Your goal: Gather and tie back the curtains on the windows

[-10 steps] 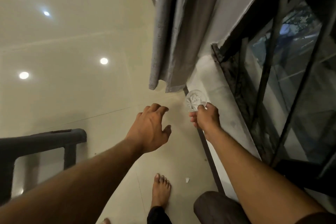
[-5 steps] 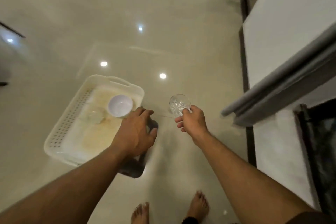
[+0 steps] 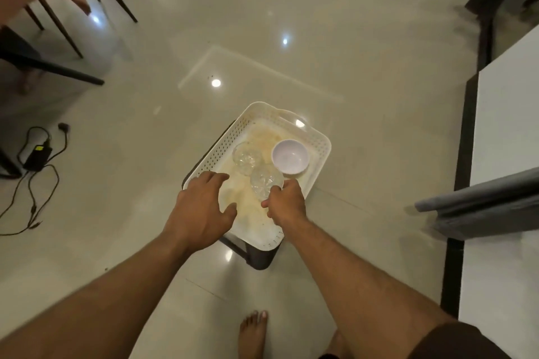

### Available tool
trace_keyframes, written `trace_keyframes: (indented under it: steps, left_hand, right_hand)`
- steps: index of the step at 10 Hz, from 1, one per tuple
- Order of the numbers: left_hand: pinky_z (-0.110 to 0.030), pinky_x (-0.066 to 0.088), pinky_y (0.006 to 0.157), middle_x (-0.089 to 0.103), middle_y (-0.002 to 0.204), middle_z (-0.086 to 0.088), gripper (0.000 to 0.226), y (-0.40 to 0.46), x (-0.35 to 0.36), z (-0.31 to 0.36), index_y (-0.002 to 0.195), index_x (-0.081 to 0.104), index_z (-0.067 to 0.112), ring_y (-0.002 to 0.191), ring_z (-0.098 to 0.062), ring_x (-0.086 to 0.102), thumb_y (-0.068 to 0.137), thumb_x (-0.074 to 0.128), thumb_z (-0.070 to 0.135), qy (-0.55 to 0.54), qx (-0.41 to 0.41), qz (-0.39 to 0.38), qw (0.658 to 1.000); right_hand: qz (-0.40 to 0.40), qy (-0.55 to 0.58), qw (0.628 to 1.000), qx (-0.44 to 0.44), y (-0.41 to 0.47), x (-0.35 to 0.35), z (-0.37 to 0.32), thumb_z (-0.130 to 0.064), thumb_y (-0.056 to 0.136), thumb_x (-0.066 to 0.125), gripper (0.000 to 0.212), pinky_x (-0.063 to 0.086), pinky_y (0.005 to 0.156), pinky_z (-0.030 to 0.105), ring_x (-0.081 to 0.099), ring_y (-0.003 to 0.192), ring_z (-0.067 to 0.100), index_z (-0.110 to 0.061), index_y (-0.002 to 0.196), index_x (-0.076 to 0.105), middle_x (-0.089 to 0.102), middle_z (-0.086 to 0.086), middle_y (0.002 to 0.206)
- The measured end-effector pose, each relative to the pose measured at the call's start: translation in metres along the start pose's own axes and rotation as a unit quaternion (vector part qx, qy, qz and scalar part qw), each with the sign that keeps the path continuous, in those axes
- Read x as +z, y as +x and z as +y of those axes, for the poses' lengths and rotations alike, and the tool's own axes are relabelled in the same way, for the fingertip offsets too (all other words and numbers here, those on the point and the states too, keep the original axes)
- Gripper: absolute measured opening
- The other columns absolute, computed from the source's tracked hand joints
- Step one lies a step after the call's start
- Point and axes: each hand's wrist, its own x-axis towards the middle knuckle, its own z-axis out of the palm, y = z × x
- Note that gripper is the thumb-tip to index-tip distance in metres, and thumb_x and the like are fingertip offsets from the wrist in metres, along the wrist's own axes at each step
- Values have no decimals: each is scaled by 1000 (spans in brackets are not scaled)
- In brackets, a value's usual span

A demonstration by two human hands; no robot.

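Observation:
My right hand (image 3: 287, 203) grips a clear cut-glass tumbler (image 3: 266, 184) and holds it over the white perforated tray (image 3: 319, 151) on the floor. My left hand (image 3: 201, 204) hovers open over the tray's near left edge, fingers spread, holding nothing. In the tray sit a second clear glass (image 3: 247, 157) and a small white bowl (image 3: 290, 159). The grey curtain's hem (image 3: 478, 207) pokes in from the right edge, well away from both hands.
The tray rests on a dark stool or stand (image 3: 256, 256). A black power adapter with its cable (image 3: 38, 154) lies on the glossy floor at the left. Dark chair legs (image 3: 58, 67) stand at the upper left. A white wall with dark skirting (image 3: 463, 137) runs along the right. My bare foot (image 3: 252, 332) is below.
My view has swung away from the window and curtain toward the floor. My right hand has carried the glass over the tray, and my left hand has moved over the tray's edge.

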Motion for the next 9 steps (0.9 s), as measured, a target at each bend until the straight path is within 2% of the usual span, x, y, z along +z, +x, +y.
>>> trace_keyframes:
  steps: [1,2,3,4,5,6,8,9]
  left_hand:
    - [-46,32,115,43,155,0,65,3,6,-8,152,42,21,144,-24,38,94,64,40,-6,-1,-9,1000]
    - [-46,32,116,42,156,0,65,6,10,-11,152,41,21,144,-24,38,94,64,39,-8,-1,-13,1000]
    - [-46,32,116,42,156,0,66,10,14,-12,152,41,21,144,-24,38,93,65,39,-10,-1,-16,1000]
    - [-47,33,115,43,155,1,65,12,17,-12,151,41,22,143,-23,39,93,64,39,-8,3,-21,1000]
    - [-48,34,114,44,155,1,65,13,21,-13,151,42,22,142,-23,41,92,65,40,-12,4,-23,1000]
    - [-47,35,114,44,154,1,66,13,22,-12,151,42,22,142,-23,42,93,65,40,-9,3,-28,1000]
    - [-46,35,114,45,154,2,66,8,19,-1,151,42,22,141,-23,42,93,65,41,-4,15,-24,1000]
    - [-47,35,115,45,154,1,65,8,7,17,150,44,21,140,-24,42,92,66,40,-10,37,-10,999]
  right_hand:
    - [-1,-24,1000,19,8,8,8,-18,103,42,36,39,58,27,55,93,27,-12,138,41,66,18,127]
    - [-12,-44,998,34,13,9,13,-13,102,47,36,37,56,24,54,94,26,-9,137,41,64,19,129]
    - [-17,-67,997,47,15,9,15,-7,101,47,34,38,48,21,56,89,25,-9,134,41,64,19,127]
    - [-25,-45,997,61,12,7,15,-9,106,37,27,34,32,14,55,66,21,-8,132,43,64,21,122]
    - [-19,-34,997,63,12,6,19,-20,107,37,25,36,36,17,58,54,17,-15,130,43,69,16,113]
    - [-28,-17,998,62,10,3,18,-23,106,39,17,39,39,19,60,51,16,-22,123,40,71,13,107]
    - [-26,-7,999,47,-3,-13,12,-32,104,48,16,41,39,19,62,56,17,-25,113,36,71,13,104]
    - [6,-11,1000,27,-11,-36,3,-33,103,51,18,43,40,22,64,60,20,-19,112,44,71,11,105]
